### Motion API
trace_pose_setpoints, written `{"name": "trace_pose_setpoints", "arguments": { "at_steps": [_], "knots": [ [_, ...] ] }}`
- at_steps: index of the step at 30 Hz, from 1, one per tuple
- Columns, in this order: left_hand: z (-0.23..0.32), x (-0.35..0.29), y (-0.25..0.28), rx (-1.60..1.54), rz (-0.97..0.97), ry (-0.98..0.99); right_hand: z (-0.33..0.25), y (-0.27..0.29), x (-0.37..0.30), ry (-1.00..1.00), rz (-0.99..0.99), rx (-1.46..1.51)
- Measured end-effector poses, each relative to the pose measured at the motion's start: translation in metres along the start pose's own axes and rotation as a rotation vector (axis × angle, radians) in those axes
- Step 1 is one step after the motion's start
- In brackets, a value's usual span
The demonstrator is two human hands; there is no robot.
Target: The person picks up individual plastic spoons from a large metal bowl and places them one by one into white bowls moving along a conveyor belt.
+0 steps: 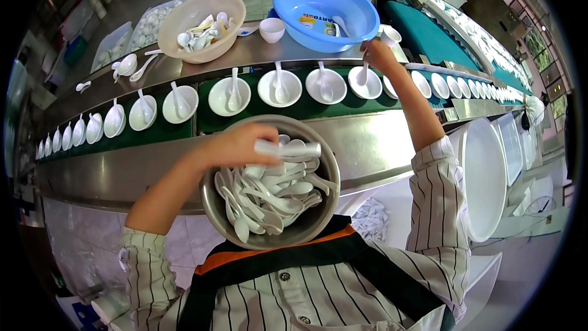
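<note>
A steel basin (211, 205) full of white soup spoons (269, 193) stands against my front at the near edge of the line. Over its far side my left hand (245, 144), a little blurred, is closed round a few white spoons (297, 149). My right hand (378, 55) reaches to the conveyor and pinches the handle of another white spoon (364, 76). This spoon's lower end is in a small white bowl (365, 91). To the left, the bowls on the green belt (202, 119) each have one spoon in them.
Beyond the belt stand a beige basin (202, 55) of spoons, a blue basin (324, 43) with a spoon inside, and a small cup (272, 30). Bowls without spoons (439, 86) line the belt to the right. A large white tub (484, 178) is at my right.
</note>
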State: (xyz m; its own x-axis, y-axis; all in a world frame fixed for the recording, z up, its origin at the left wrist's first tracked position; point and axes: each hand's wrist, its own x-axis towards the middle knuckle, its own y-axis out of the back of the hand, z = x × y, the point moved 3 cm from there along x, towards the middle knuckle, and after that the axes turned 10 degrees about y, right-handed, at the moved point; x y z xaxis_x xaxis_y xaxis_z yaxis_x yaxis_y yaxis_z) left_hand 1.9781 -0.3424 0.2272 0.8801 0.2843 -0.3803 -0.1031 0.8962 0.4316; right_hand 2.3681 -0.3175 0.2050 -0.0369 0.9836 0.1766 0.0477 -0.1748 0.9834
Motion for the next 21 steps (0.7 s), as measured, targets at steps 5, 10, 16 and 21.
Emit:
{"name": "trace_pose_setpoints", "arguments": {
  "at_steps": [5,10,16,21],
  "knots": [
    [-0.049,0.016,0.047,-0.129,0.507,0.095,-0.053,0.003,-0.011,0.087,0.045,-0.052],
    [-0.100,0.019,0.021,-0.916,0.293,0.206,-0.216,0.030,-0.041,0.409,-0.327,0.711],
    [-0.077,0.024,0.014,-0.838,0.298,0.099,-0.293,-0.023,-0.077,0.848,-0.356,-0.181],
    [-0.071,0.043,0.008,-0.763,0.305,0.078,-0.270,-0.010,-0.068,0.762,-0.780,-0.192]
  ]
}}
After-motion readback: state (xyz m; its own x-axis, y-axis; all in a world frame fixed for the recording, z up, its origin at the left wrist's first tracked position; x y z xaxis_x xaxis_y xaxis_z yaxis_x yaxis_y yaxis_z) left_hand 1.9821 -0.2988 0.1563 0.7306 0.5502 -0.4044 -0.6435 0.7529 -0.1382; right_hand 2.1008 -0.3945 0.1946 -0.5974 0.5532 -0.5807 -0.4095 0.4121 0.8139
